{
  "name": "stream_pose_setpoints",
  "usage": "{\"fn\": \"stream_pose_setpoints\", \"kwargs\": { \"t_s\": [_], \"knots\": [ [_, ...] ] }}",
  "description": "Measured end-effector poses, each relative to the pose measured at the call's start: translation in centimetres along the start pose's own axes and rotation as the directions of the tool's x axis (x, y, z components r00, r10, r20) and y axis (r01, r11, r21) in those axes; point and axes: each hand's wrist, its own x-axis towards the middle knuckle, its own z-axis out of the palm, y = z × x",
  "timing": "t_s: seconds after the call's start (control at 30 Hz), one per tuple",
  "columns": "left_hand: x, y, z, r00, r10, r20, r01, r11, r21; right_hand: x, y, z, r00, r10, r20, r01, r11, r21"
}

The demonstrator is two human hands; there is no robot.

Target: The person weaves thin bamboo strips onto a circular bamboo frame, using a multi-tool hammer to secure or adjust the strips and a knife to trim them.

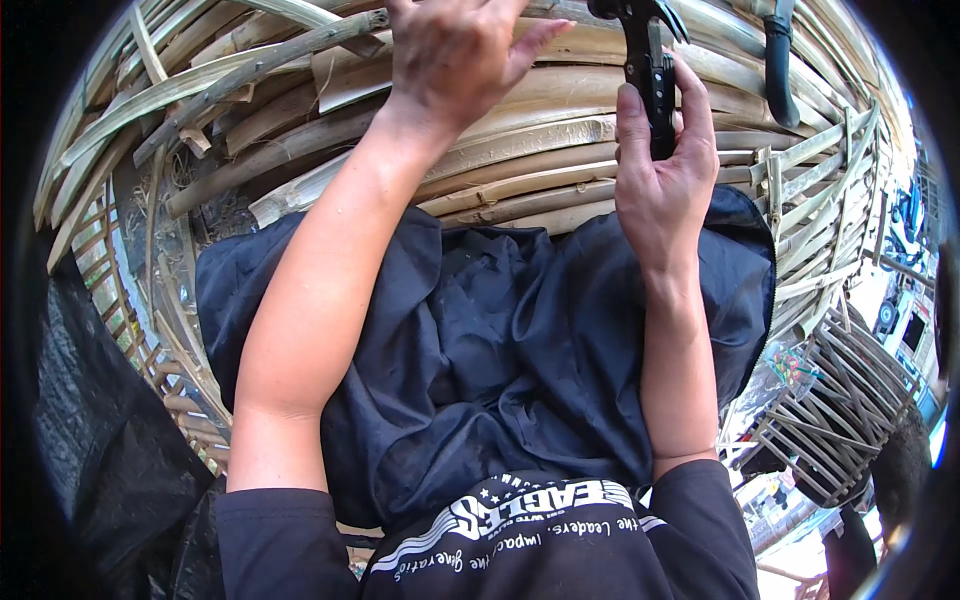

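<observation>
My right hand (662,190) grips a small black claw-hammer multitool (652,88) upright by its folded handle. Its claw curves to the right, and the top edge crops part of the head. Thumb and forefinger press on the handle from both sides. Farther left, my left hand (450,55) rests back-up over pale split bamboo strips (545,150). Its thumb stretches out to the right, while the other fingers are cropped by the top edge. A thin brown stick (290,65) ends right beside that hand; no hold on it shows.
Dark cloth (500,330) covers my lap. To the right hangs a black curved bar (779,70) over woven bamboo slats (815,190). A slatted bamboo basket (840,400) stands at lower right. Black sheeting (110,420) hangs on the left, beside a cane lattice (130,300).
</observation>
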Motion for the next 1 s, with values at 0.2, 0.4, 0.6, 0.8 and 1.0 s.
{"fn": "stream_pose_setpoints", "kwargs": {
  "t_s": [0.2, 0.4, 0.6, 0.8, 1.0],
  "knots": [
    [-1.6, 0.4, -0.5, 0.995, 0.007, 0.097, -0.019, 0.992, 0.128, 0.3, 0.1, -0.2, 1.000, 0.003, -0.010, -0.003, 1.000, -0.001],
    [-2.7, 0.6, -0.7, 0.989, -0.056, 0.139, 0.036, 0.988, 0.148, 0.3, -0.4, -0.2, 0.967, -0.254, 0.020, 0.253, 0.951, -0.177],
    [-3.2, 0.4, -0.2, 0.989, -0.067, 0.130, 0.048, 0.988, 0.144, -0.1, -2.0, 0.1, 0.959, -0.265, 0.096, 0.281, 0.925, -0.257],
    [-3.1, 0.5, -0.1, 0.992, -0.059, 0.113, 0.040, 0.987, 0.157, 0.1, -1.5, 0.2, 0.932, -0.344, 0.114, 0.362, 0.875, -0.321],
    [-3.2, 0.3, 0.0, 0.995, -0.059, 0.077, 0.049, 0.990, 0.129, -0.3, -2.1, 0.5, 0.929, -0.369, 0.024, 0.354, 0.869, -0.347]
  ]
}}
